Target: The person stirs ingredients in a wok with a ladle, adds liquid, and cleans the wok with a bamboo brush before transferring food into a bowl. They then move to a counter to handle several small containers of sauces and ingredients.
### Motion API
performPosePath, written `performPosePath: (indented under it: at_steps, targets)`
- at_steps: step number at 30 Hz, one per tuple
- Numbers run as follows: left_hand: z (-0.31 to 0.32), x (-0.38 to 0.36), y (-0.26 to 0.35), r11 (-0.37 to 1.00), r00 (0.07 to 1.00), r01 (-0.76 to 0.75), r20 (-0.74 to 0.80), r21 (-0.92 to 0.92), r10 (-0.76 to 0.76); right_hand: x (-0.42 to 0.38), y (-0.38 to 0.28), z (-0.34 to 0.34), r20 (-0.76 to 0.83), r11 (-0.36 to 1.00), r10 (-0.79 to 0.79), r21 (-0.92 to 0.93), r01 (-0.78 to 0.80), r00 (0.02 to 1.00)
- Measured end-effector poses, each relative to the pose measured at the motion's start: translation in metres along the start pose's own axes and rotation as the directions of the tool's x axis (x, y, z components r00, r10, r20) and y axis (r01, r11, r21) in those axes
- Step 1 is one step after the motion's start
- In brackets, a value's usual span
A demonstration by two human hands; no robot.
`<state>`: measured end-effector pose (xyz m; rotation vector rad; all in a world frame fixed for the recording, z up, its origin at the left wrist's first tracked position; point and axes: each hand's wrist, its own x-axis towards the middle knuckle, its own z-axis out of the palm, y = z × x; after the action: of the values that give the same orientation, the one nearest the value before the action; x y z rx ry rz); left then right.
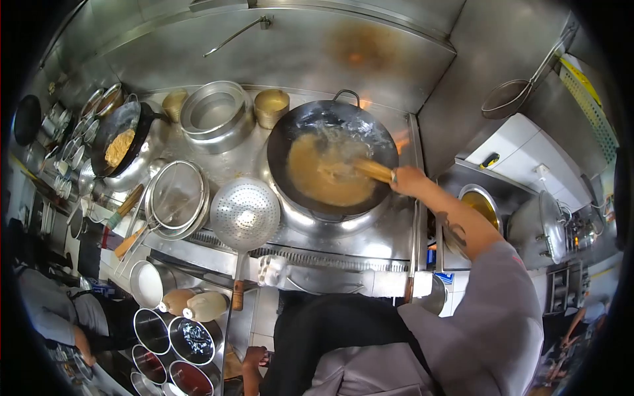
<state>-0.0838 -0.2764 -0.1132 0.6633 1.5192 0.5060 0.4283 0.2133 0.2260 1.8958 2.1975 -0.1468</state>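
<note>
My right hand (408,182) is wrapped round the end of a bamboo wok brush (374,170), whose far end dips into cloudy brown liquid (323,188). That liquid lies in a large black wok (282,132) on the right burner, with flames showing past its far and right edges. Low in the view, beside my dark trousers, my left hand (254,362) hangs with fingers curled. Something small and dark shows at its fingers, too little to name. Left of the wok, a perforated strainer (244,212) rests with its wooden handle toward me.
A metal pot (216,112) and a brass-coloured container (272,109) stand behind. A smaller wok (135,142) holds food at left. Round sieves (177,196), squeeze bottles (206,307) and sauce containers (192,377) lie nearer. A lidded pot (538,228) stands right. Other people are at both edges.
</note>
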Motion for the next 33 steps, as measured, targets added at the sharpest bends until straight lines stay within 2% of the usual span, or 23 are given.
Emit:
performPosePath:
  at_steps: [1, 2, 3, 4, 5, 7, 9, 12, 13, 14, 15, 16, 17, 18, 22, 24, 26, 28, 29, 30, 31, 32, 33]
  targets:
    - [0.003, 0.009, -0.003, 0.968, 0.968, 0.246, -0.063, 0.037, -0.244, 0.023, -0.005, -0.001, -0.048, 0.998, 0.063, -0.026, -0.065, 0.997]
    - [0.007, 0.03, -0.022, 0.875, 0.873, 0.48, -0.133, 0.057, -0.47, 0.055, -0.011, -0.001, -0.098, 1.0, 0.013, -0.019, -0.015, 0.995]
    - [0.0, 0.018, -0.048, 0.993, 0.993, 0.115, 0.037, 0.011, -0.115, 0.083, -0.021, 0.0, -0.147, 0.999, -0.033, -0.016, 0.031, 0.989]
    - [-0.002, 0.023, -0.059, 0.993, 0.993, 0.117, 0.032, 0.015, -0.117, 0.102, -0.038, 0.0, -0.158, 0.996, -0.032, 0.076, 0.045, 0.987]
    - [-0.003, 0.025, -0.064, 0.984, 0.994, 0.085, 0.058, 0.154, -0.094, 0.116, -0.06, 0.001, -0.169, 0.985, -0.029, 0.166, 0.057, 0.985]
    - [0.002, 0.03, -0.072, 0.911, 0.991, 0.003, 0.122, 0.413, -0.059, 0.113, -0.11, 0.022, -0.176, 0.983, -0.061, 0.162, 0.091, 0.982]
    - [0.002, -0.005, -0.103, 0.769, 0.979, -0.092, 0.199, 0.633, -0.046, 0.088, -0.13, 0.045, -0.162, 0.94, -0.144, 0.286, 0.186, 0.976]
    - [0.012, 0.011, -0.093, 0.461, 0.951, -0.25, 0.305, 0.851, -0.048, 0.017, -0.125, 0.033, -0.122, 0.938, -0.228, 0.238, 0.252, 0.966]
    - [0.011, -0.001, -0.087, 0.466, 0.952, -0.247, 0.302, 0.849, -0.046, 0.004, -0.11, 0.029, -0.081, 0.942, -0.246, 0.216, 0.258, 0.966]
    - [0.009, -0.013, -0.081, 0.323, 0.884, -0.459, 0.388, 0.828, 0.261, 0.005, -0.094, 0.024, -0.018, 0.963, -0.209, 0.17, 0.209, 0.978]
    - [0.009, -0.019, -0.074, 0.115, 0.709, -0.608, 0.473, 0.785, 0.524, 0.01, -0.075, 0.014, 0.041, 0.98, -0.165, 0.119, 0.159, 0.985]
    - [0.013, -0.016, -0.07, 0.114, 0.707, -0.608, 0.471, 0.785, 0.527, 0.027, -0.057, 0.013, 0.037, 0.991, -0.132, 0.009, 0.132, 0.991]
    - [0.016, -0.002, -0.093, 0.862, 0.967, -0.252, 0.094, 0.439, 0.236, 0.041, -0.048, 0.004, -0.002, 0.998, -0.024, 0.058, 0.024, 1.0]
    - [0.02, 0.012, -0.113, 0.916, 0.952, 0.301, 0.034, -0.266, -0.303, 0.064, -0.036, 0.009, -0.076, 0.999, -0.006, 0.052, 0.01, 0.997]
    - [0.011, -0.02, -0.13, 0.946, 0.968, 0.252, 0.041, -0.206, -0.249, 0.065, -0.062, 0.044, -0.106, 0.988, 0.083, 0.139, -0.068, 0.991]
    - [0.001, -0.013, -0.128, 0.966, 0.978, 0.208, 0.041, -0.154, -0.204, 0.024, -0.062, 0.02, -0.133, 0.983, 0.029, 0.182, -0.005, 0.991]
    - [-0.006, 0.022, -0.107, 0.978, 0.983, 0.18, 0.048, -0.104, -0.176, 0.006, -0.031, 0.014, 0.075, 0.993, -0.022, 0.119, 0.013, 0.997]
    - [-0.009, -0.005, -0.118, 0.982, 0.985, 0.171, 0.042, -0.08, -0.168, 0.014, -0.008, 0.006, -0.048, 0.998, 0.029, 0.055, -0.026, 0.998]
    - [-0.005, 0.009, -0.105, 0.845, 0.987, -0.159, 0.05, 0.511, 0.155, 0.027, -0.007, 0.004, -0.135, 0.998, 0.039, 0.048, -0.033, 0.99]
    - [-0.013, 0.004, -0.052, 0.298, 0.887, -0.372, 0.243, 0.879, 0.392, 0.045, -0.006, 0.003, -0.223, 0.998, 0.05, 0.043, -0.042, 0.974]
    - [-0.006, 0.001, -0.023, 0.477, 0.987, -0.164, 0.146, 0.864, 0.075, 0.078, -0.008, 0.013, -0.26, 0.997, 0.016, 0.078, 0.004, 0.965]
    - [-0.008, 0.002, -0.014, 0.474, 0.987, -0.158, 0.142, 0.866, 0.069, 0.105, -0.013, 0.024, -0.298, 0.993, -0.013, 0.109, 0.048, 0.955]
    - [-0.01, 0.003, -0.006, 0.306, 0.939, -0.303, 0.228, 0.903, 0.257, 0.114, -0.034, 0.023, -0.248, 0.973, -0.031, 0.215, 0.086, 0.968]
